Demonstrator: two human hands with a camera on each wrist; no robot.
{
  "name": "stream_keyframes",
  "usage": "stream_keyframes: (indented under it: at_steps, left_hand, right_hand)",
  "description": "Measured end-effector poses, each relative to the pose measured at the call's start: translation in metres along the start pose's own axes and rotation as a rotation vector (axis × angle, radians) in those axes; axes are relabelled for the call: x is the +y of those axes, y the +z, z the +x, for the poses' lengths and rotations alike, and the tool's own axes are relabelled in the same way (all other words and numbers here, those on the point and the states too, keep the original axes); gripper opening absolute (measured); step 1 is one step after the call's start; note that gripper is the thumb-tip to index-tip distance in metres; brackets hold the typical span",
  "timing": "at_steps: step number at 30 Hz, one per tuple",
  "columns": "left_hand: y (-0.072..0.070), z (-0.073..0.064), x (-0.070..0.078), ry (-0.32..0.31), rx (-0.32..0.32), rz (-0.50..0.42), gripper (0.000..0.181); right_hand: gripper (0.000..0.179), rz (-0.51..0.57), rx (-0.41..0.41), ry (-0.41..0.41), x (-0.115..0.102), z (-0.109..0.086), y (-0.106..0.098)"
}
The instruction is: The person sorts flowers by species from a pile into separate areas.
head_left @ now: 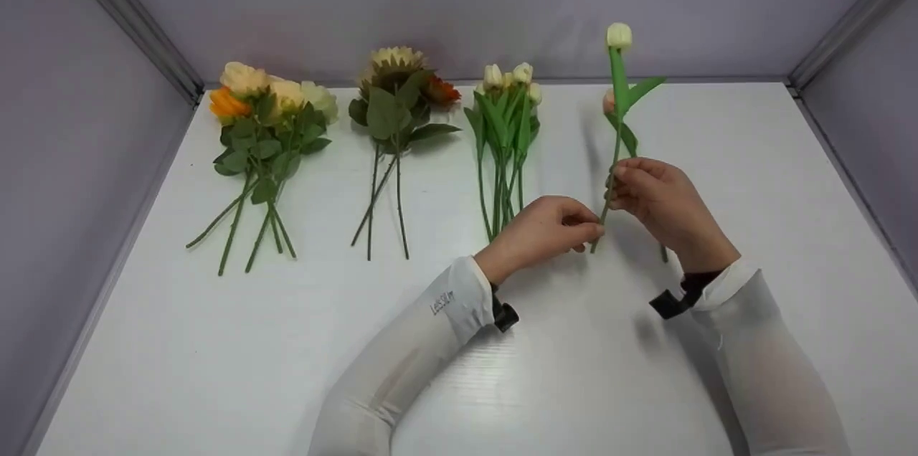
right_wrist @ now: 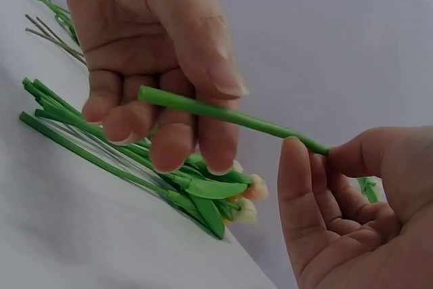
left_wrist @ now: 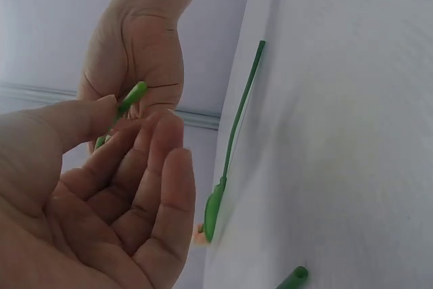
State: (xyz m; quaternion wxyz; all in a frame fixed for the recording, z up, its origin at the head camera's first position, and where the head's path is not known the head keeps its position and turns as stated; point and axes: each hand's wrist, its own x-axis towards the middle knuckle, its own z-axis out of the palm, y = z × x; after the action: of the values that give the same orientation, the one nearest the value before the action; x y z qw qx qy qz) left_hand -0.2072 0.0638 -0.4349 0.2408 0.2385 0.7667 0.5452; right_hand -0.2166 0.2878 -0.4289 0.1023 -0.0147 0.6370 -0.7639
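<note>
A white tulip (head_left: 619,36) with green leaves is held upright, tilted slightly, above the right part of the table. My right hand (head_left: 663,209) pinches its stem (right_wrist: 270,126) between thumb and fingers. Near the stem's lower end, my left hand (head_left: 541,234) has its thumb and forefinger closed on it, the other fingers loosely bent. The cut end of the stem sticks out past the left fingers in the right wrist view. Behind the right hand lies a pinkish tulip (head_left: 609,101), partly hidden; its stem (left_wrist: 237,120) shows in the left wrist view.
To the left of the hands lies a bunch of pale tulips (head_left: 505,119). Farther left are dark-leaved flowers (head_left: 391,108), cream and red, then a bunch of orange, peach and pale blooms (head_left: 269,112). Walls enclose the white table (head_left: 215,355) at the back and sides.
</note>
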Motion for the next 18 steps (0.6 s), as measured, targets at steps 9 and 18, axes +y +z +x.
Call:
stream_keyframes:
  at_steps: [9, 18]
  left_hand:
    - [-0.0015, -0.0027, 0.0028, -0.023, 0.020, 0.046, 0.006]
    - [-0.0049, -0.0070, 0.0080, -0.014, 0.036, 0.438, 0.012]
  right_hand:
    - [0.024, 0.018, 0.044, -0.011, 0.0025, -0.0015, 0.0050]
    - [0.031, -0.065, 0.132, 0.047, 0.0047, 0.0030, -0.0008]
